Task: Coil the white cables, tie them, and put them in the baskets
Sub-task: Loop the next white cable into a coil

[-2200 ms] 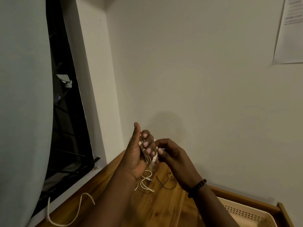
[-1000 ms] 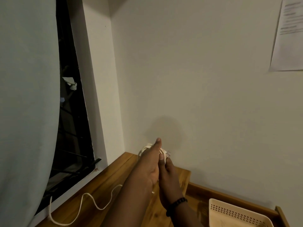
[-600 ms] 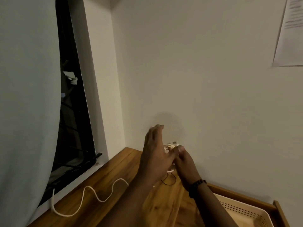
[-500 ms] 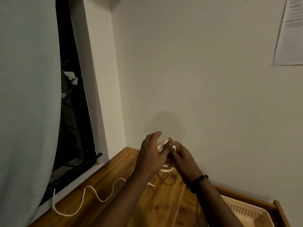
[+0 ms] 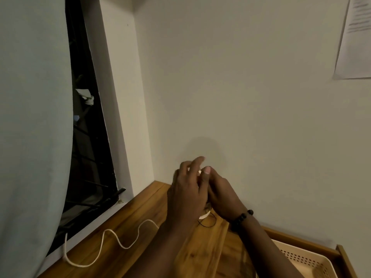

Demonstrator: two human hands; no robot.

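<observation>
Head view: white cable (image 5: 112, 240) snakes loose across wooden table (image 5: 140, 227).

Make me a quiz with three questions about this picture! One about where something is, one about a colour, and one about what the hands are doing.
1. Where is the basket?
A. bottom right, on the wooden table
B. on the windowsill
C. hanging on the wall

2. What colour is the loose cable trailing on the table?
A. red
B. white
C. blue

3. What are the left hand and right hand doing?
A. resting flat on the table
B. holding the basket
C. together holding a coiled cable above the table

Answers: 1 A, its perforated rim shows at the lower right corner. 2 B, it looks white against the wood. 3 C, a white loop peeks out beneath the joined hands.
</observation>
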